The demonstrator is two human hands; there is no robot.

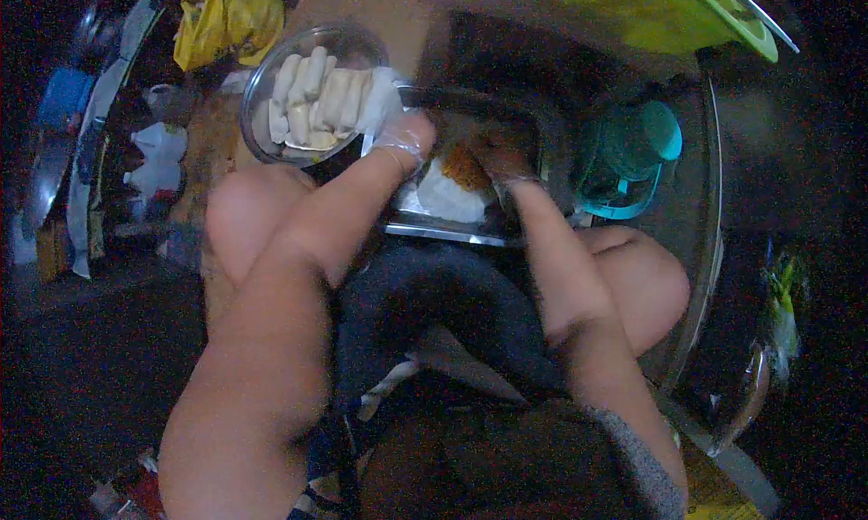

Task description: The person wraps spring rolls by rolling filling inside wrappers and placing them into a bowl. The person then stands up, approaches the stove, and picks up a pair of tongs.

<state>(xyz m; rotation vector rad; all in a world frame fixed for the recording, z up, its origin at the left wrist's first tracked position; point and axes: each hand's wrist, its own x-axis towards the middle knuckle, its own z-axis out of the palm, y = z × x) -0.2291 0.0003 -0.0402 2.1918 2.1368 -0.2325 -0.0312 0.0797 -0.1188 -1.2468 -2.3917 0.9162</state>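
Note:
In the head view, my left hand (pixel 411 138), in a clear plastic glove, is at the left side of a metal tray (pixel 443 234). Beside it is a stack of thin white wrapper sheets (pixel 380 102); I cannot tell whether the fingers grip any of it. My right hand (pixel 508 161), also gloved, is in shadow at the orange-brown filling (pixel 462 167), its fingers blurred. This filling lies on a white wrapper (pixel 448 198) in the tray. A round metal bowl (pixel 256 113) at the left holds several pale rolls (pixel 312 95).
A yellow plastic bag (pixel 226 24) lies at the upper left. To the right stand a teal plastic container (pixel 624 149) and, further up, a large yellow-green basin (pixel 633 18). White containers (pixel 155 158) are at the left. My bent knees flank the tray.

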